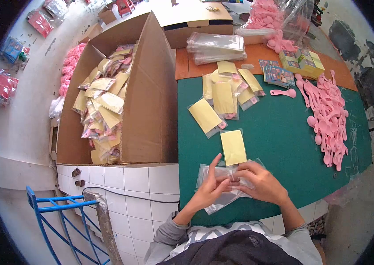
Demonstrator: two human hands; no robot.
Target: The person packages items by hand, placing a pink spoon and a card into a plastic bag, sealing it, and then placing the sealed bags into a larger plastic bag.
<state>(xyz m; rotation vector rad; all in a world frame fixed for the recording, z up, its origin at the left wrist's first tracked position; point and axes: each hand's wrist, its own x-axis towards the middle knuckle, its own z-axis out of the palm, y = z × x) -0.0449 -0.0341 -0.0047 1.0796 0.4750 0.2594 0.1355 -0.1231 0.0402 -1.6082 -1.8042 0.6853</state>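
Working the thin film well is calling for a light pinch on one layer's edge, with the other hand steadying the clear bags (219, 201) on the surface (280, 128). The left hand (211, 191) is reaching toward one o'clock, index raised, spreading wide from the thumb; the right hand (261, 182) is reaching toward eleven, fingers curling half closed. Blur is hiding whether either is gripping film. The yellow card (234, 148) is lying at twelve o'clock.

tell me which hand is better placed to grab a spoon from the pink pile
Right, I'd judge: the pink spoons lie off to the right, nearer the right hand, while the left hand would likely have to reach across it. Both hands are at the clear bags.
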